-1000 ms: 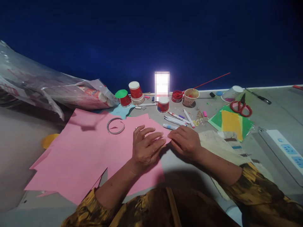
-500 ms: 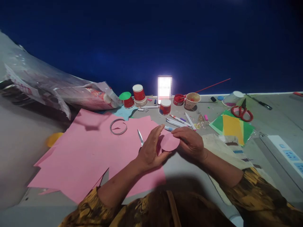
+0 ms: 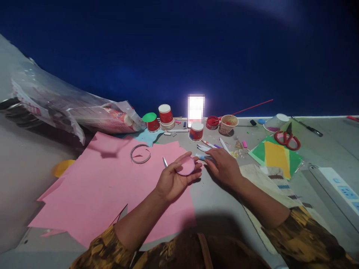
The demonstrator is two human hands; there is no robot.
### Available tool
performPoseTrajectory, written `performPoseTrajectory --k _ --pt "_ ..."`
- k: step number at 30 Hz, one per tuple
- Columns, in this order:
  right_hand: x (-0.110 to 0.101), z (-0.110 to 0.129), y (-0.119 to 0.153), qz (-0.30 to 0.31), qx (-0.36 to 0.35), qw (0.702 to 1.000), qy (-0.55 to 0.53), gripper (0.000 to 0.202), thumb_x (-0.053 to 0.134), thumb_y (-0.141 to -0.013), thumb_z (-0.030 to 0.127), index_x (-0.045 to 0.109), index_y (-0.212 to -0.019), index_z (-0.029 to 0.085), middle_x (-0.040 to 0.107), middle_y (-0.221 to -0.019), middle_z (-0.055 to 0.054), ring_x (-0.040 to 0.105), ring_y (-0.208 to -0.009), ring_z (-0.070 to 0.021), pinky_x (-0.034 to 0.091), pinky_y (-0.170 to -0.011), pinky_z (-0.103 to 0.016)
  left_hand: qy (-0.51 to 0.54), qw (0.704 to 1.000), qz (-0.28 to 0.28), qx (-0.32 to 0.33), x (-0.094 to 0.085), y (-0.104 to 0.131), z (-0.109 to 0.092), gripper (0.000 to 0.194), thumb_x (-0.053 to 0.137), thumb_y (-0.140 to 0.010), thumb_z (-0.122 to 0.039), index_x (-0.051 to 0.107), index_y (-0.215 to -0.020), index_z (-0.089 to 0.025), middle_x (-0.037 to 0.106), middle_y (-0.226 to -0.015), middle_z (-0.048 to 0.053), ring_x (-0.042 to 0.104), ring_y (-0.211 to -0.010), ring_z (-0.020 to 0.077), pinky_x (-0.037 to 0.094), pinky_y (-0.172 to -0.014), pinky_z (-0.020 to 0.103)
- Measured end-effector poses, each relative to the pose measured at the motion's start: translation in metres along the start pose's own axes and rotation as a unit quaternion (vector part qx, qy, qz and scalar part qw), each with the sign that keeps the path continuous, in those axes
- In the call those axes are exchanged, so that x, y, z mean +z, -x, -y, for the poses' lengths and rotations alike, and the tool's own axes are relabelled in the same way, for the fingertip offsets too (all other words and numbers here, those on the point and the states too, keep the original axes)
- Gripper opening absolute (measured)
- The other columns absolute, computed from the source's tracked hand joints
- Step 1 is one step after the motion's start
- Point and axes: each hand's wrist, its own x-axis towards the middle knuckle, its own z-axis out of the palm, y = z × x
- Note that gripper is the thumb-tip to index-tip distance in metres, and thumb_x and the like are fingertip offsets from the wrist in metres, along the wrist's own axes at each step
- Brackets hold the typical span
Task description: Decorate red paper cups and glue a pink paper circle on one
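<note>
A round pink paper disc (image 3: 185,166) with a thin purple edge line lies in my left hand (image 3: 174,180), palm up, its thumb resting over the disc. To the right, my right hand (image 3: 226,166) is palm down, its fingertips at a light blue and white tube (image 3: 200,157) on the table. Whether it grips the tube is hard to see. Under and left of my left hand spread large pink paper sheets (image 3: 106,190). Small scissors (image 3: 165,161) lie partly hidden behind that hand, and a grey ring (image 3: 140,154) rests on the pink paper.
Behind my hands stand red paper cups (image 3: 196,132), a patterned cup (image 3: 228,125) and several markers (image 3: 208,144). Red-handled scissors (image 3: 287,140) lie on green and yellow sheets (image 3: 277,158) at right. A plastic bag (image 3: 84,112) is at left, a power strip (image 3: 340,186) at far right.
My right hand has let go of the pink disc and moved down to the tube. My left hand has turned palm up with the disc and shifted left, showing the disc's outlined side.
</note>
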Motion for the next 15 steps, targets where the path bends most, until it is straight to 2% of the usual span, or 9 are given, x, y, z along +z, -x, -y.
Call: performPoseTrajectory --k 3,6,8,12,13,15 --pt "0.006 -0.008 -0.005 0.116 0.046 0.986 0.107 0.015 0.065 -0.100 0.032 0.070 -0.104 0.019 0.072 -0.103 -0.013 0.062 -0.100 -0.0312 0.048 -0.081 -0.040 0.040 0.999 -0.015 0.000 0.002 -0.001 -0.009 0.043 0.061 -0.095 -0.042 0.066 -0.124 -0.011 0.072 -0.125 0.021 0.074 -0.110 0.0363 0.061 -0.094 0.052" --pt "0.009 -0.009 -0.009 0.167 0.047 0.974 0.148 0.018 0.065 -0.100 0.035 0.072 -0.094 0.019 0.070 -0.096 -0.013 0.060 -0.096 -0.0310 0.044 -0.076 -0.039 0.064 0.998 -0.030 -0.007 0.002 -0.002 -0.013 0.052 0.052 -0.100 -0.055 0.066 -0.123 -0.010 0.072 -0.123 0.023 0.074 -0.110 0.0373 0.061 -0.092 0.053" --pt "0.006 -0.007 -0.011 0.145 0.035 0.978 0.146 0.021 0.062 -0.102 0.035 0.072 -0.094 0.018 0.070 -0.095 -0.013 0.060 -0.095 -0.0307 0.042 -0.077 -0.039 0.071 0.997 -0.040 -0.003 0.000 -0.003 -0.014 0.054 0.050 -0.101 -0.056 0.067 -0.122 -0.009 0.072 -0.121 0.023 0.074 -0.110 0.0370 0.061 -0.093 0.053" --pt "-0.006 0.009 -0.009 0.042 0.023 0.996 0.075 0.030 0.052 -0.107 0.039 0.073 -0.106 0.017 0.074 -0.093 -0.012 0.062 -0.090 -0.0281 0.041 -0.079 -0.037 0.058 0.996 -0.067 0.025 -0.003 -0.005 -0.015 0.056 0.049 -0.103 -0.058 0.069 -0.121 -0.010 0.072 -0.123 0.023 0.073 -0.111 0.0354 0.060 -0.095 0.054" --pt "-0.008 0.015 -0.007 0.029 0.022 0.998 0.049 0.033 0.050 -0.108 0.041 0.073 -0.108 0.017 0.074 -0.090 -0.010 0.063 -0.086 -0.0266 0.040 -0.076 -0.036 0.046 0.995 -0.074 0.038 -0.003 -0.005 -0.014 0.057 0.049 -0.103 -0.059 0.070 -0.121 -0.010 0.072 -0.126 0.022 0.073 -0.113 0.0351 0.059 -0.098 0.053" --pt "-0.008 0.028 -0.003 0.056 0.012 0.998 -0.005 0.035 0.050 -0.108 0.045 0.073 -0.109 0.020 0.075 -0.085 -0.007 0.065 -0.079 -0.0236 0.039 -0.071 -0.034 0.016 0.994 -0.082 0.069 -0.005 -0.006 -0.011 0.059 0.049 -0.102 -0.062 0.072 -0.122 -0.011 0.070 -0.132 0.021 0.070 -0.120 0.0345 0.056 -0.105 0.052"
